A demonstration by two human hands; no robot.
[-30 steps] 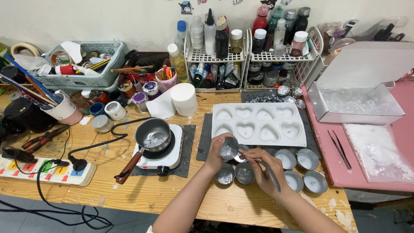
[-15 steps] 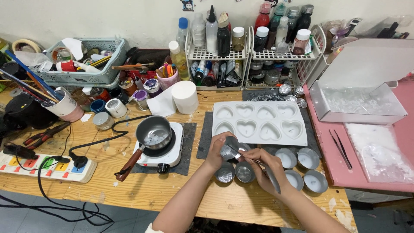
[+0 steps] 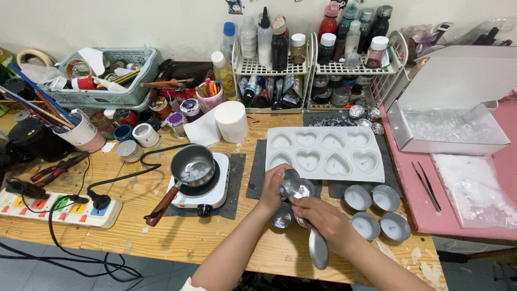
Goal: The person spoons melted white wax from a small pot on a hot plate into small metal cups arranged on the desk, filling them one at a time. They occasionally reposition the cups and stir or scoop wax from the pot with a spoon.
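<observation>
My left hand (image 3: 273,187) grips a small shiny metal cup (image 3: 305,189) just in front of the white heart-shaped silicone mould (image 3: 323,153). My right hand (image 3: 322,220) holds a silver metal spoon (image 3: 307,215) with its bowl over that cup and its handle pointing toward me. Another small metal cup (image 3: 281,217) sits on the wooden table below my hands. Several white-filled metal cups (image 3: 376,211) stand to the right of my hands.
A small pot (image 3: 191,166) with a wooden handle rests on a white electric hot plate (image 3: 204,189) to the left. A power strip (image 3: 59,207) and cables lie far left. Wire racks of bottles (image 3: 318,59) line the back; an open white box (image 3: 449,108) sits right.
Both hands stay in the same spot over the cup; the spoon bowl has shifted slightly.
</observation>
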